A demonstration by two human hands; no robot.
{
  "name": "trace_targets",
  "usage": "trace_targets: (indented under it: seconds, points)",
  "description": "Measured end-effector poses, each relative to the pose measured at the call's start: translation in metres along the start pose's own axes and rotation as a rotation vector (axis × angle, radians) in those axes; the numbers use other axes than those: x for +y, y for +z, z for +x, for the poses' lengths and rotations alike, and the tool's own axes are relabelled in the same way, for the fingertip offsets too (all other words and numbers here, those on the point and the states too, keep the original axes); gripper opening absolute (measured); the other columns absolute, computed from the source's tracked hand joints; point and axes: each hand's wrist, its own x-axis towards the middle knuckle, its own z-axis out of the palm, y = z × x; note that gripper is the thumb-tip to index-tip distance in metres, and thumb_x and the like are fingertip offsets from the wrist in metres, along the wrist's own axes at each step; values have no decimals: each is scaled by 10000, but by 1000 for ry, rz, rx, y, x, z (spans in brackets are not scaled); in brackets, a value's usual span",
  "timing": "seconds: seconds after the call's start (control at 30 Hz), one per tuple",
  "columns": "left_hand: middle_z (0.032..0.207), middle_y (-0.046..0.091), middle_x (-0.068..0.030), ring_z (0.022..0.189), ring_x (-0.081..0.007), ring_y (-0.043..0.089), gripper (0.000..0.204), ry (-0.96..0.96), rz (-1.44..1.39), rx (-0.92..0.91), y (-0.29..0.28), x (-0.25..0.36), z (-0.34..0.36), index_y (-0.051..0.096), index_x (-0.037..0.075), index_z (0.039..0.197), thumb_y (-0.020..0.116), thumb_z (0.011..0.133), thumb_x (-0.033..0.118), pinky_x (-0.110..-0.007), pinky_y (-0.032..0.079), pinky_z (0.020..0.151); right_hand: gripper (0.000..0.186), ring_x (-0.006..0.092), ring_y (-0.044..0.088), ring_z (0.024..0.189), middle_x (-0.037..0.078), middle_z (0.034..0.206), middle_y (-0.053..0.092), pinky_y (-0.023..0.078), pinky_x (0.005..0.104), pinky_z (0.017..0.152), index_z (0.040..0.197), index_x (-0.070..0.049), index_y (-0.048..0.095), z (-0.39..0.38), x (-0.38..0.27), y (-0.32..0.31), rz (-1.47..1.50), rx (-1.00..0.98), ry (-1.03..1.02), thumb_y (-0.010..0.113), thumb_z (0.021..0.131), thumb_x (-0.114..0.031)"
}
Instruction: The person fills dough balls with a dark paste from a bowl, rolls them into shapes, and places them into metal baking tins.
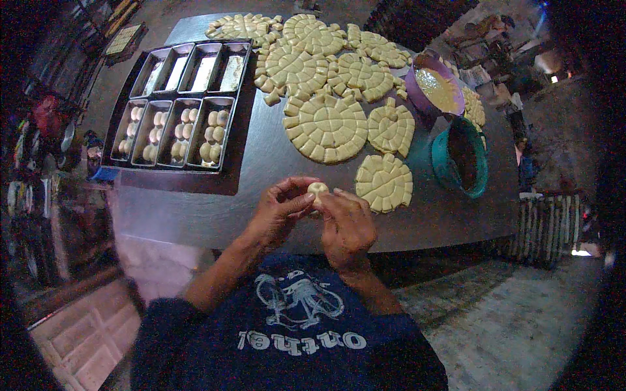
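Between both hands, above the near part of the table, is a small pale dough ball (317,189). My left hand (282,207) pinches it from the left with thumb and fingers. From the other side the fingers of my right hand (349,225) press against it. Just beyond my hands lies a large round of dough scored into pieces (326,128). A smaller cut dough round (383,184) rests close to my right hand. Several more cut rounds (293,68) crowd the far side of the table.
On the left, a dark tray (246,75) carries rectangular loaf tins; the near row holds dough balls, the far row shows bare bottoms. A purple bowl (412,91) with a yellowish mixture stands at the right, beside a green bowl (435,156) with dark contents. The metal table (195,215) has a curved-looking near edge.
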Motion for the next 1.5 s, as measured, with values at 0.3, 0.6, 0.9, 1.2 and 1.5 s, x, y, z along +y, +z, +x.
trace_targets:
  seconds: [0.3,0.6,0.9,1.2,1.5]
  points:
    - [1124,650,-78,1000,-140,613,328,156,233,-81,12,9,2,600,28,1209,667,911,147,-289,520,833,146,200,672,881,91,911,708,546,335,790,933,-63,723,12,13,0,638,-17,681,772,802,-105]
    - [975,695,-65,840,-145,656,259,72,151,91,9,-1,10,662,0,1128,648,933,170,-295,556,751,309,250,642,985,78,1116,674,544,366,811,1072,-94,701,-1,11,3,232,-2,43,743,768,-56]
    - [996,693,-76,898,-137,647,244,255,619,-97,3,4,3,653,-25,1123,614,954,147,-286,533,814,365,256,632,853,63,972,651,529,366,785,1117,-103,681,6,22,-7,17,-92,13,761,761,-98]
    - [952,699,-91,893,-131,639,210,302,754,-145,3,11,4,670,-42,1054,677,896,96,-285,522,791,130,224,670,859,97,917,694,529,331,751,894,-56,750,11,32,-8,373,-239,352,774,782,-119]
    - [1029,682,-129,972,-191,646,231,222,765,-90,1,-3,17,610,-25,1090,661,909,109,-328,530,840,125,152,646,862,97,942,702,507,288,763,881,-28,757,7,63,-11,516,-409,505,734,839,-143]
